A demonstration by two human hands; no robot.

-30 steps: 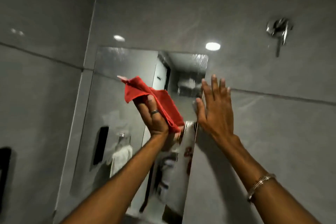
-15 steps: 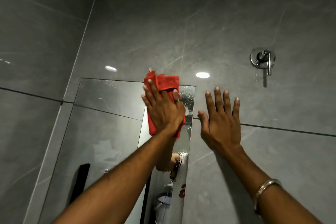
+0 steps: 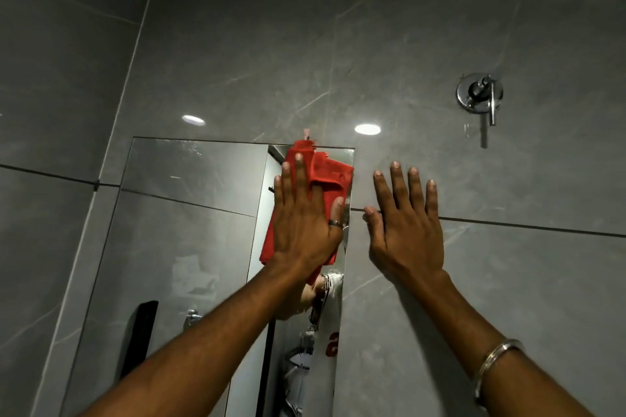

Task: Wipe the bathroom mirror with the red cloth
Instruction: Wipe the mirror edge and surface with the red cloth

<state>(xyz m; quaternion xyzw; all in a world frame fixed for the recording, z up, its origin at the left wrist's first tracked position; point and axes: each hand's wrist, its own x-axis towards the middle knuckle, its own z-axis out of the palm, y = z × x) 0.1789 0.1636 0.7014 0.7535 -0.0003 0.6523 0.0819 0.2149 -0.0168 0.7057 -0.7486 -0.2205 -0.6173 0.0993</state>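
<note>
Against the upper right corner of the mirror (image 3: 189,200), the left hand (image 3: 305,230) presses the red cloth (image 3: 325,176) flat to the glass. Its grip is not closed around anything: the fingers lie spread and straight over the cloth, palm down, with a ring (image 3: 335,222) on one finger. The cloth is bunched and folded, its top edge reaching the mirror's upper border and a small tag poking just above it, while its lower part hangs out below the palm. Just right of the mirror's edge, the right hand (image 3: 406,234) rests open and flat on the grey tiled wall (image 3: 508,281), fingers spread, holding nothing. A metal bangle (image 3: 491,366) circles the right wrist. High on the wall to the far right sits a chrome tap handle (image 3: 479,95). Two round light reflections glow on the tiles above the mirror. The glass reflects a dark vertical strip low on the left.
</note>
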